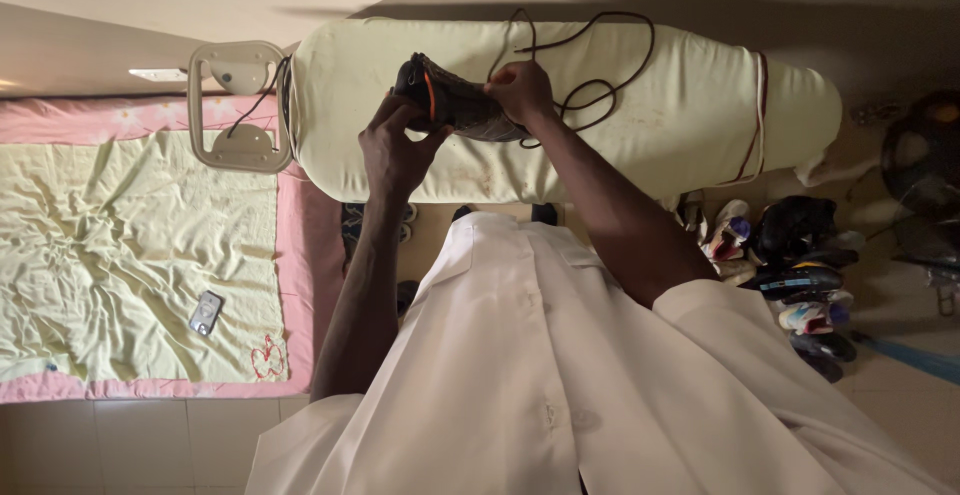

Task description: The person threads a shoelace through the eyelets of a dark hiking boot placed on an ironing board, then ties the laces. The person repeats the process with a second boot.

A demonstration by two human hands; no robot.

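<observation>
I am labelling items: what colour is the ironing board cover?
Pale yellow-green, slightly stained; the ironing board cover shows best in the head view.

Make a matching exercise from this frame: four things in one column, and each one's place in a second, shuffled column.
Things:
1. iron
2. cord
3. phone
4. shoes

Places:
A. piled on the floor beside the board
B. lying on the pale yellow sheet
C. held in both hands over the board
D. looped on the board's cover

Pairs: 1-C, 2-D, 3-B, 4-A

The left hand and right hand grip the iron above the ironing board.
</observation>
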